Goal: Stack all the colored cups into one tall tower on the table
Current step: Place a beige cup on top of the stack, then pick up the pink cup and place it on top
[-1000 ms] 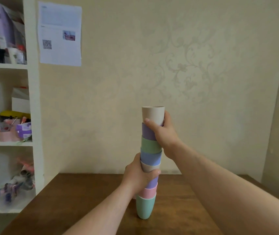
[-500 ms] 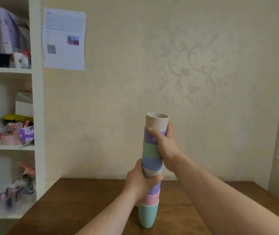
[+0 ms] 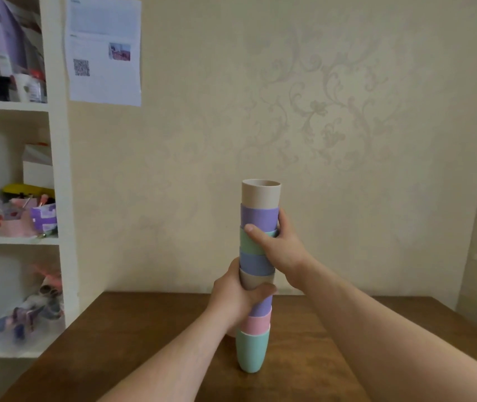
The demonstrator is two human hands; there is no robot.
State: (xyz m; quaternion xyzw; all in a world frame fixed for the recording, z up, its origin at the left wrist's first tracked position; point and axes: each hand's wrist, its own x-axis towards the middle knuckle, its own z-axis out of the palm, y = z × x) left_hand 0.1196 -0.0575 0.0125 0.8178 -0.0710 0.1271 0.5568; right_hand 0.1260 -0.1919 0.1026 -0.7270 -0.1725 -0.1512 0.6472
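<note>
A tall tower of several nested cups [image 3: 256, 265] stands upright on the brown wooden table [image 3: 150, 338]. A teal cup [image 3: 251, 353] is at the bottom, with pink, purple, beige, blue, green and purple ones above it, and a beige cup [image 3: 261, 192] on top. My left hand [image 3: 237, 300] wraps around the lower middle of the tower. My right hand [image 3: 280, 250] grips the tower higher up, around the green cup.
A white shelf unit [image 3: 57, 198] with boxes, small containers and clutter stands at the left, close to the table's left edge. A printed sheet [image 3: 104, 50] hangs on the patterned wall behind. The table runs on to the right.
My right hand has slid down the tower, from the top purple cup to the green one. The left hand keeps its grip. The view has tilted slightly.
</note>
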